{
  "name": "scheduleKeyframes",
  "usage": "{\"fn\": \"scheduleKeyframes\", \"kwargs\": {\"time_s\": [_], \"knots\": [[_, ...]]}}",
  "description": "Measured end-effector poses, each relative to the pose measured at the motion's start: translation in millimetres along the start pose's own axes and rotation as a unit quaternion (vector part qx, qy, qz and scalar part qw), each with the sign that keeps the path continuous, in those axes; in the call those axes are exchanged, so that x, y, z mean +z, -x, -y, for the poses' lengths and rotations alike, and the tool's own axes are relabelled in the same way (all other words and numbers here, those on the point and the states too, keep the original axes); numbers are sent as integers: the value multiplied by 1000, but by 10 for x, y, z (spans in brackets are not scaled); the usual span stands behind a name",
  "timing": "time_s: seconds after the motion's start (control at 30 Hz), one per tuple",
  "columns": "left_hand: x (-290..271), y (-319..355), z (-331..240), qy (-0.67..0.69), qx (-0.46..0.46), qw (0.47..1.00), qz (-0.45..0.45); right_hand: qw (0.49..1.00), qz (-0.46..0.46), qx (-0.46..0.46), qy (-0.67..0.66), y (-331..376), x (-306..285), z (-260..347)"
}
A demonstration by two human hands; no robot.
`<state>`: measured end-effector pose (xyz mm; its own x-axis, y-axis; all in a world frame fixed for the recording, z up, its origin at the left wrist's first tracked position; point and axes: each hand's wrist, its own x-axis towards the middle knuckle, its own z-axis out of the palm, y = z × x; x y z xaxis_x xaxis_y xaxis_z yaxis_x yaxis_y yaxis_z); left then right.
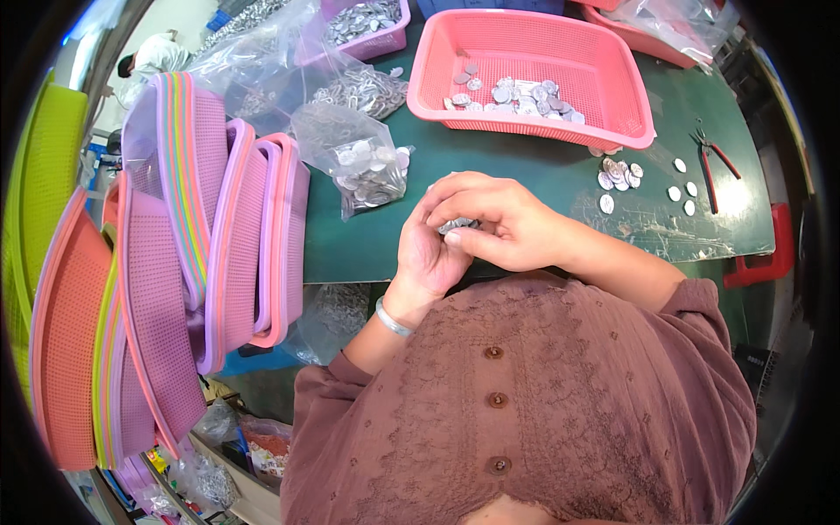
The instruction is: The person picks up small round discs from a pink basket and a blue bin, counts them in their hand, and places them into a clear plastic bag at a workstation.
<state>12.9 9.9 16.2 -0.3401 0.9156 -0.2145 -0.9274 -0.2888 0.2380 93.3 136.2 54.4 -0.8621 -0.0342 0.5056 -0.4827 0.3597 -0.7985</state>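
My two hands meet at the near edge of the green table. My left hand (427, 248), with a silvery bangle (393, 319) on its wrist, is cupped palm inward. Over it curls my right hand (512, 223), its thumb and fingers bent toward the palm. Between them a bit of small silvery metal pieces (458, 226) shows; the fingers hide the rest. A clear bag of silvery discs (372, 175) lies just beyond my left hand. Beyond my right hand stands a pink mesh basket (534, 35), with loose silvery oval discs (534, 98) in it.
Stacked coloured mesh baskets (241, 236) stand at the left. Right of the pink basket lie a small pile of discs (619, 175), a few single discs (674, 193) and red-handled pliers (710, 175). Behind are a purple basket (385, 41) and a bag of metal links (350, 92). Another person (162, 54) is far left.
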Motion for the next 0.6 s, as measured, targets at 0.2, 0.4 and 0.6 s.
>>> {"fn": "scheduleKeyframes", "kwargs": {"time_s": [0.2, 0.4, 0.6], "knots": [[343, 144, -497, -70, 8, 997, -23, 996, -79, -14, 33, 38, -274, 87], [756, 48, -1286, -367, 280, 881, -99, 978, -90, 71, 176, 65, -911, -66], [743, -163, -1494, -764, 160, 587, -213, 859, 133, 274, 413, -181, -1833, -377]]}}
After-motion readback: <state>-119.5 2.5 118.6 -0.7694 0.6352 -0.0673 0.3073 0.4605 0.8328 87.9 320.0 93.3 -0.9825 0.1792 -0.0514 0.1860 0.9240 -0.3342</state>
